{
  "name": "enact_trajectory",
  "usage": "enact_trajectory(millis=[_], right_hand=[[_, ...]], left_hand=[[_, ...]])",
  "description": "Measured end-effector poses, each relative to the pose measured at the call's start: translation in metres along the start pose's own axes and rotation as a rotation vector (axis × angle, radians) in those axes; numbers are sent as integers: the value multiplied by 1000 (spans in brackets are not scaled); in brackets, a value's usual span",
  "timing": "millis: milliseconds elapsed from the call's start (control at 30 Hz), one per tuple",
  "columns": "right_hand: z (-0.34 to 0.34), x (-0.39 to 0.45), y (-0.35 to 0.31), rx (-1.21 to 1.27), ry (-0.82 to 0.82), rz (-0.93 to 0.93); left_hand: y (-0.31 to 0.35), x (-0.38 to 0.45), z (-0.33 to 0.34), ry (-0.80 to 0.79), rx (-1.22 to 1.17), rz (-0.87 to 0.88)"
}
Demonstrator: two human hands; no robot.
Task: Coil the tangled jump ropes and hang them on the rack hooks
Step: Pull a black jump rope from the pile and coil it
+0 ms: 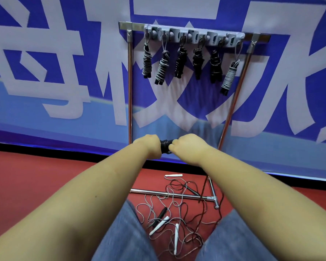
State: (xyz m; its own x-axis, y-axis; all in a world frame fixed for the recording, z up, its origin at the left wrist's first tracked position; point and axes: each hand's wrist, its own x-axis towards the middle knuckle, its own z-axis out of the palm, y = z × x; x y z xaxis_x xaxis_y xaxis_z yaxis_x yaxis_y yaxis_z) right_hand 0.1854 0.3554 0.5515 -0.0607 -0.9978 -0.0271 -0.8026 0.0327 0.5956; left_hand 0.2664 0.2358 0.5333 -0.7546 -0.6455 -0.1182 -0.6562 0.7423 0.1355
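Head view, near to far: tangled ropes (174,219) loose on floor (45,176), still to coil. Left hand (149,146) and right hand (188,146) gripping black coiled rope (166,146), fingers hidden. Beyond, six bundles (180,62) hung on rack hooks (194,35); free hooks unclear.

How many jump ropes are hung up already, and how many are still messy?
Six coiled ropes hang on the grey hook rack. The left hand and right hand grip a black coiled rope. A tangled pile of ropes remains on the red floor; its count is unclear.
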Motion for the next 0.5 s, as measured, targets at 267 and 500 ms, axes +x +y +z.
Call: enact_trajectory(millis=[267, 500], right_hand=[[-12, 5, 5, 10, -22, -11], [-3, 19, 10, -117, -86, 2]], left_hand=[[-12, -3, -12, -161, 164, 194], [-6, -4, -14, 85, 370, 301]])
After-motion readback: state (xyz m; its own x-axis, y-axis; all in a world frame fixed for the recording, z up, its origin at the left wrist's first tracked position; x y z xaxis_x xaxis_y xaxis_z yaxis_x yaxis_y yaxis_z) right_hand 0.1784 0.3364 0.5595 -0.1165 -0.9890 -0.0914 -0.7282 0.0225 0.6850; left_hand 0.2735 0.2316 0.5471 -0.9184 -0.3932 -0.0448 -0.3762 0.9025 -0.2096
